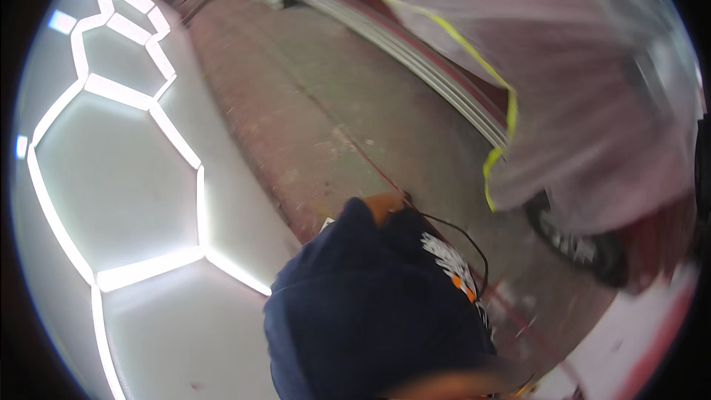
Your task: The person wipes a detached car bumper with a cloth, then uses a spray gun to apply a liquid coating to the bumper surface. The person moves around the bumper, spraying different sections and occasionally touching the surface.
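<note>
My dark blue sleeve and shirt [348, 311] fill the lower middle, with white and orange print on the right side. From the sleeve, my left forearm reaches down toward the floor; my left hand [400, 200] shows only in part, with something small and dark at its end. Its fingers are hidden. Close to that hand starts a black cable [466, 235], which loops to the right beside my shirt; whether I hold it cannot be told. At the lower edge, a strip of my right arm [452, 384] is smeared by motion, and its fingers do not show.
A pale glossy surface [141, 178] with bright hexagonal light lines curves along the left. At right, translucent sheeting [578, 118] with a yellow edge drapes over a red vehicle; its wheel [574, 244] shows below. A thin reddish line [366, 159] crosses the stained floor [296, 118].
</note>
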`<state>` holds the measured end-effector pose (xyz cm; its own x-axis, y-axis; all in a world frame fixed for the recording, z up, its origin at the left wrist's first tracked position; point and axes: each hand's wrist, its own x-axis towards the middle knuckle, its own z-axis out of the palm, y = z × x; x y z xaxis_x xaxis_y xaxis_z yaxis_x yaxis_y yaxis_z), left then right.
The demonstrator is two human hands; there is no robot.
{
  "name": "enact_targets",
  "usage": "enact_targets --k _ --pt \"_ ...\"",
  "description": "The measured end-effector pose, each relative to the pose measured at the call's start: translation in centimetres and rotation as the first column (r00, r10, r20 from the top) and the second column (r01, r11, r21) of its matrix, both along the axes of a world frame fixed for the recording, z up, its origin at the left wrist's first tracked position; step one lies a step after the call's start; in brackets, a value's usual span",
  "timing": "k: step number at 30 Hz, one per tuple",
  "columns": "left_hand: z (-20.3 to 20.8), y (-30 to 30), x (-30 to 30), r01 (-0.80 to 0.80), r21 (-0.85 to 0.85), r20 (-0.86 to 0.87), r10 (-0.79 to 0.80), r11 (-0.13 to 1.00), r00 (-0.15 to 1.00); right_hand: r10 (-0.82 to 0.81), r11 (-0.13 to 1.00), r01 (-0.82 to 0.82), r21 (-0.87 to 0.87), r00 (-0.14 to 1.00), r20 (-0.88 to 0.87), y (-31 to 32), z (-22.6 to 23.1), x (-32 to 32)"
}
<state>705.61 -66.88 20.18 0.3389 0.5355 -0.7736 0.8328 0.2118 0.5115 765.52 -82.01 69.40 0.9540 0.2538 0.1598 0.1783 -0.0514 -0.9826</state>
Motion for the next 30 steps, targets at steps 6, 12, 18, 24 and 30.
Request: enact_targets --k 6,12,18,24,30 --pt "-1.5 3.8 -2.3 0.303 0.334 0.105 -0.354 0.893 0.929 -0.284 0.956 0.293 -0.027 0.892 -0.352 -4.2 -3.4 -0.7" --pt "-4.0 6.4 -5.7 0.22 -0.058 -0.091 -0.224 0.974 0.97 -0.354 0.932 0.337 -0.135 0.764 -0.539 -1.1 -22.0 -2.9" --pt "2.6 8.0 -2.6 0.0 -0.102 -0.138 -0.014 0.995 0.99 -0.468 0.871 0.401 -0.285 0.496 -0.731 -4.2 -38.0 0.1" --pt "13.3 4.7 4.8 0.264 -0.095 -0.389 -0.28 0.96 0.878 -0.505 0.861 0.262 -0.436 0.345 -0.791 -10.5 -54.8 13.7" --pt "18.3 3.0 14.8 0.418 -0.282 -0.554 -0.502 0.864 0.664 -0.516 0.74 0.087 -0.667 0.711 -0.479 -18.9 -62.5 29.4"
